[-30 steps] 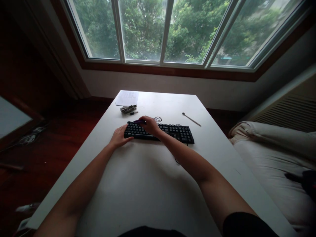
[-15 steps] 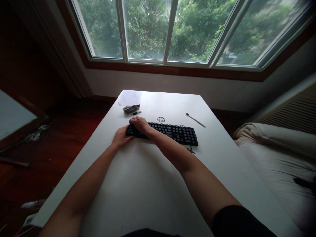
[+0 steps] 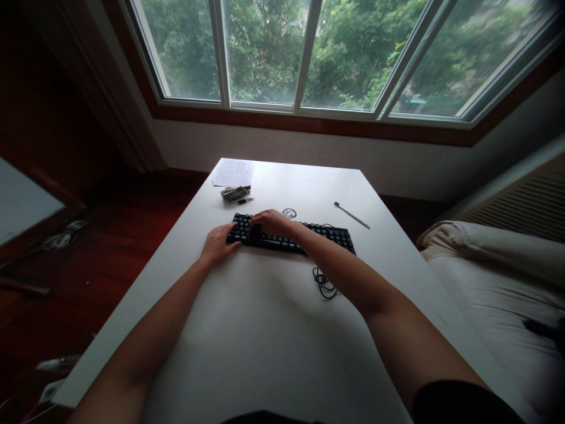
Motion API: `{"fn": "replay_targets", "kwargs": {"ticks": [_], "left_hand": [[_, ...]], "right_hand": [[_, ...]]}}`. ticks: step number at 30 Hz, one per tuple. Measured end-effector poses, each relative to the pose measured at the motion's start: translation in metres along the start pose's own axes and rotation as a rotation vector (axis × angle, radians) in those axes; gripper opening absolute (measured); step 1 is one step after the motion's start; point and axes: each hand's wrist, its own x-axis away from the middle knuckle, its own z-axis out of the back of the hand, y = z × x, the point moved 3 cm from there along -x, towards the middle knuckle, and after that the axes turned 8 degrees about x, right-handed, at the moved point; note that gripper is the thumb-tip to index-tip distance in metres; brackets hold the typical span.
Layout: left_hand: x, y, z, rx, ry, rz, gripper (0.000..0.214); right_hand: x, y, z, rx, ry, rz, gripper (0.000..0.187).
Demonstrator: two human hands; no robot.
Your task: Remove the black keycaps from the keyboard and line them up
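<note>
A black keyboard (image 3: pixel 324 237) lies across the middle of the white table (image 3: pixel 265 330). My left hand (image 3: pixel 217 245) grips the keyboard's left end, with the thumb along its front edge. My right hand (image 3: pixel 272 222) sits on the keys left of the middle. Its fingers are curled down and closed, and what they hold is hidden. The keyboard's black cable (image 3: pixel 324 282) lies coiled on the table in front of it, beside my right forearm.
Behind the keyboard lie a small ring-shaped object (image 3: pixel 289 212), a thin stick-like tool (image 3: pixel 352 215), a pile of small dark parts (image 3: pixel 236 193) and a sheet of paper (image 3: pixel 233 172). A pale cushion or bed (image 3: pixel 489 265) lies right of the table, dark wood floor (image 3: pixel 88 259) to the left.
My right hand went to the keyboard's left end, then came back toward the middle. The cable now shows coiled in front of the keyboard. My left hand has stayed put.
</note>
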Motion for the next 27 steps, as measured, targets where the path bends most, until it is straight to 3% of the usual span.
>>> {"fn": "replay_targets", "kwargs": {"ticks": [5,10,14,22,27], "left_hand": [[-0.002,0.007,0.000,0.044,0.013,-0.040,0.053],[-0.002,0.010,0.001,0.077,0.015,-0.069,0.048],[-0.001,0.014,0.003,0.050,-0.011,-0.090,0.044],[0.002,0.015,0.006,0.052,-0.013,-0.095,0.042],[0.002,0.009,0.003,0.052,-0.018,-0.112,0.040]], "right_hand": [[-0.015,0.015,0.005,0.036,0.169,-0.204,0.040],[-0.049,-0.004,-0.016,0.088,0.113,-0.162,0.035],[-0.060,-0.012,-0.028,0.083,0.052,-0.103,0.034],[-0.028,0.012,-0.019,-0.026,0.033,0.044,0.045],[0.011,0.028,-0.007,-0.076,0.023,-0.020,0.044]]}}
